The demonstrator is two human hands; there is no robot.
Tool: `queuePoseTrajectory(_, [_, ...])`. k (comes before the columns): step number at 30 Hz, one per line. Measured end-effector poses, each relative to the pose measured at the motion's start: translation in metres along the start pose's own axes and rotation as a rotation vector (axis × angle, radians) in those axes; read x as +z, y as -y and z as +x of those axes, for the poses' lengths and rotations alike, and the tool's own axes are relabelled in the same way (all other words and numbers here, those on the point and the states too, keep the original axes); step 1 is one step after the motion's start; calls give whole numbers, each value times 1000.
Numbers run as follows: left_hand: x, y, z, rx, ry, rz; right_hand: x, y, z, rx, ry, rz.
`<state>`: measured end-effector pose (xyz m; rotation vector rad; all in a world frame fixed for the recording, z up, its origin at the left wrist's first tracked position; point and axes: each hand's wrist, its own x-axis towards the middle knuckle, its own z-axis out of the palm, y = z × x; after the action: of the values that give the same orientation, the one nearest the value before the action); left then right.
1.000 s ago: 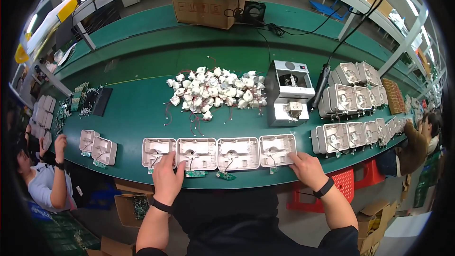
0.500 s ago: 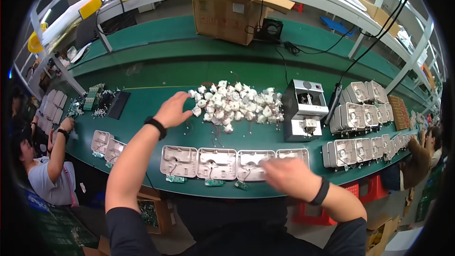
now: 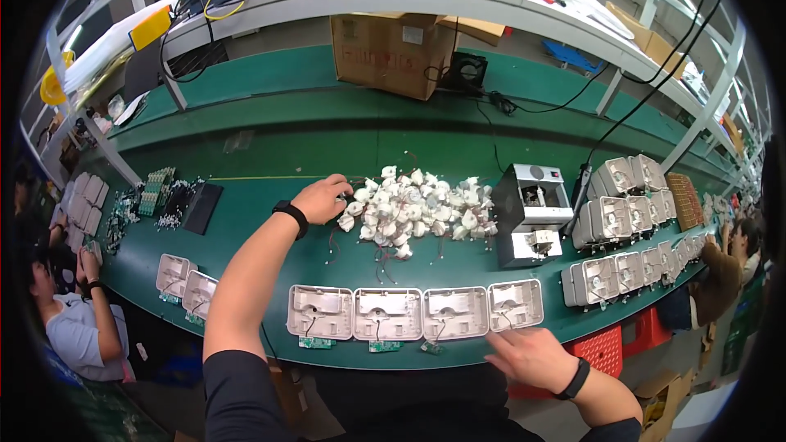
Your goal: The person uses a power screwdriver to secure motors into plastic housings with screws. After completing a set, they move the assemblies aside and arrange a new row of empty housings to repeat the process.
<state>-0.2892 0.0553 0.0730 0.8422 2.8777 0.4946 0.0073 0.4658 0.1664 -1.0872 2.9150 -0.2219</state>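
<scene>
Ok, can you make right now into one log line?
left hand: at white parts pile, grip unclear | right hand: near rightmost housing in row of four | grey machine: right of pile

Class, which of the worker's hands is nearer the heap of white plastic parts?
Left. The left hand is at the left edge of the heap; the right hand is below and right, by the rightmost of four white rectangular housings.
</scene>
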Motion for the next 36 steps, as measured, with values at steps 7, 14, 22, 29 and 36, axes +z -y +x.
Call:
queuePoseTrajectory(7, [-7, -7, -70, -106, -37, 18, -1, -10, 1, 17, 30, 19])
queuePoseTrajectory(14, [5, -26, -73, -22, -220, 207, 7, 4, 20, -40, 97, 51])
queuePoseTrajectory(22, [6, 0, -66, -151, -54, -263, 2, 6, 16, -29, 51, 41])
queuePoseTrajectory(29, [-91, -70, -61, -248, 63, -1262, -10, -21, 99, 5, -121, 190])
queuePoseTrajectory(36, [-128, -119, -58, -99, -51, -1326, 56, -37, 213, 171, -167, 244])
